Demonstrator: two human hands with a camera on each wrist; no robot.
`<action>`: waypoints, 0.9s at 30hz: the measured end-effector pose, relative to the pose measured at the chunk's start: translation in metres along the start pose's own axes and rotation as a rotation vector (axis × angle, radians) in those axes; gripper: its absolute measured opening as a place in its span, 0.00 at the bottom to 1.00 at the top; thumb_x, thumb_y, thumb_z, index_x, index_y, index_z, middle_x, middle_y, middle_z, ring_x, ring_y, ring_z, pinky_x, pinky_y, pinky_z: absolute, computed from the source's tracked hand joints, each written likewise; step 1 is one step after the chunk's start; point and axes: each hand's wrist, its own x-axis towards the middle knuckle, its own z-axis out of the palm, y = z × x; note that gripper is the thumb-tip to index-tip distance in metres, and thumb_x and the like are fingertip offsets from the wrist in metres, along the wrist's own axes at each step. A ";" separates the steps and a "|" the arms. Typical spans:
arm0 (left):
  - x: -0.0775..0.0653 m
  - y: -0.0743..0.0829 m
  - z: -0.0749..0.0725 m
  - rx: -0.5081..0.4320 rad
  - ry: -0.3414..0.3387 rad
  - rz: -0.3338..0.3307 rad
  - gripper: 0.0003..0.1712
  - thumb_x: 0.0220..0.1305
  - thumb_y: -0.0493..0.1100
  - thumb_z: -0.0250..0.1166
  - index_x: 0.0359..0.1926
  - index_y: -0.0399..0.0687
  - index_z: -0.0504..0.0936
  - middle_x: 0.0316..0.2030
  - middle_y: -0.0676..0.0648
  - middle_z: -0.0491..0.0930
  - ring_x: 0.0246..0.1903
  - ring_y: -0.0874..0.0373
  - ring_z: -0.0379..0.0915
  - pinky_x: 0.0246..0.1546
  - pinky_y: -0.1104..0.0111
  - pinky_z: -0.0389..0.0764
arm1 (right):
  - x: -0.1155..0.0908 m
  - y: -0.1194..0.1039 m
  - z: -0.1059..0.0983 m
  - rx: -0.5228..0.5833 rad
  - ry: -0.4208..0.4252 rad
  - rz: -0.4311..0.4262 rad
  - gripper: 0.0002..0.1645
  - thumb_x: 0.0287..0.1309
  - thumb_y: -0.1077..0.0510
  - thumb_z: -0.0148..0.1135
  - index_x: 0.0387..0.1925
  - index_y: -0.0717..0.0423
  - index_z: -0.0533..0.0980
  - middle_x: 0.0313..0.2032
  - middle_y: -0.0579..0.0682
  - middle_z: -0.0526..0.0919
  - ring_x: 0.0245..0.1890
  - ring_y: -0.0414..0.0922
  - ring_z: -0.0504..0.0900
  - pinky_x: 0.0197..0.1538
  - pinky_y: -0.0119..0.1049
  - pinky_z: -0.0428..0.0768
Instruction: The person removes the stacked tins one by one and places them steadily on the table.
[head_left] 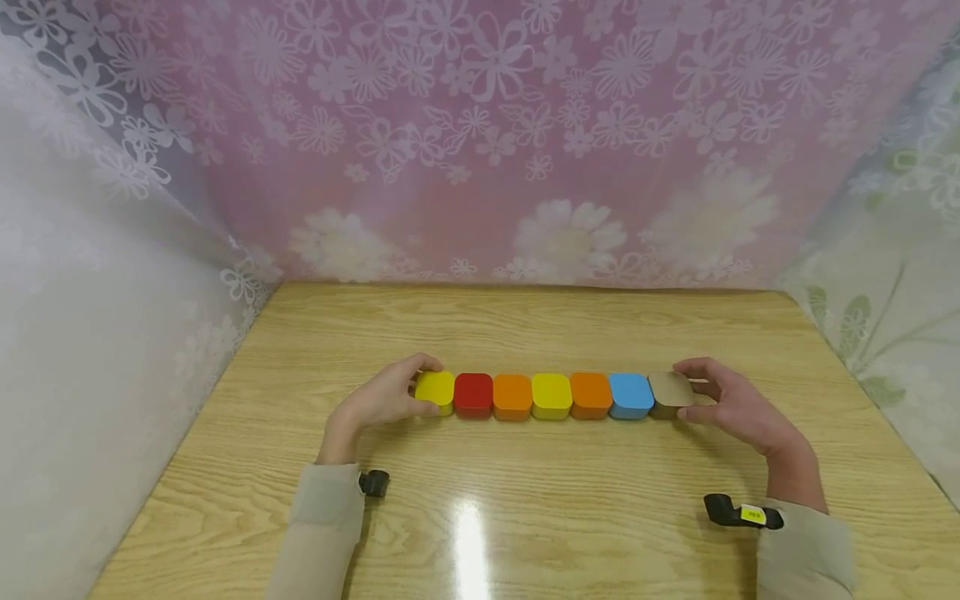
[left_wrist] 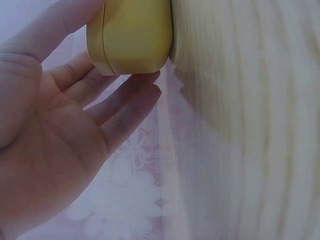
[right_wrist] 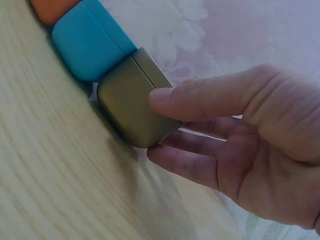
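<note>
A straight row of small rounded-square boxes crosses the table. From left to right come a yellow box (head_left: 435, 392), a red box (head_left: 473, 395), an orange box (head_left: 512, 397), another yellow box (head_left: 551, 396), another orange box (head_left: 590, 395), a blue box (head_left: 631, 395) and a gold-brown box (head_left: 670, 393). My left hand (head_left: 392, 392) pinches the leftmost yellow box between thumb and fingers. At the other end, my right hand (head_left: 731, 406) grips the gold-brown box, its thumb (right_wrist: 195, 97) on one side. A lid seam shows on both held boxes in the wrist views. Neighbouring boxes appear to touch.
The boxes are over a wood-grain table (head_left: 525, 333). Behind it hangs a pink flowered curtain (head_left: 487, 125), with pale curtains at the left and right sides. Black wrist cameras sit near both sleeves. A bright reflection shows on the table's near part.
</note>
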 end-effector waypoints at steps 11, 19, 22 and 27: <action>-0.004 0.001 -0.002 -0.011 -0.002 0.001 0.31 0.57 0.39 0.75 0.60 0.46 0.73 0.50 0.49 0.77 0.47 0.52 0.73 0.50 0.62 0.78 | 0.005 0.002 0.003 0.012 -0.016 0.000 0.39 0.60 0.60 0.69 0.68 0.64 0.61 0.66 0.66 0.65 0.63 0.70 0.67 0.48 0.24 0.76; -0.005 0.002 -0.003 -0.006 -0.002 0.007 0.32 0.57 0.40 0.75 0.61 0.45 0.72 0.51 0.48 0.77 0.47 0.52 0.73 0.50 0.61 0.78 | 0.008 0.001 0.003 -0.006 -0.024 0.017 0.43 0.57 0.60 0.71 0.69 0.64 0.60 0.66 0.65 0.65 0.62 0.70 0.67 0.48 0.25 0.75; -0.006 0.003 -0.003 0.014 -0.001 0.009 0.32 0.57 0.40 0.75 0.61 0.46 0.72 0.51 0.49 0.77 0.47 0.52 0.73 0.51 0.60 0.77 | 0.008 -0.001 0.003 -0.019 -0.029 0.013 0.46 0.57 0.59 0.72 0.70 0.64 0.59 0.67 0.66 0.65 0.62 0.71 0.68 0.51 0.33 0.77; -0.004 0.004 -0.001 0.063 0.003 0.032 0.36 0.56 0.39 0.76 0.64 0.43 0.70 0.55 0.48 0.76 0.49 0.52 0.72 0.55 0.58 0.75 | 0.006 -0.003 0.003 -0.032 -0.020 0.022 0.46 0.63 0.54 0.68 0.73 0.63 0.54 0.69 0.68 0.60 0.63 0.72 0.65 0.56 0.58 0.74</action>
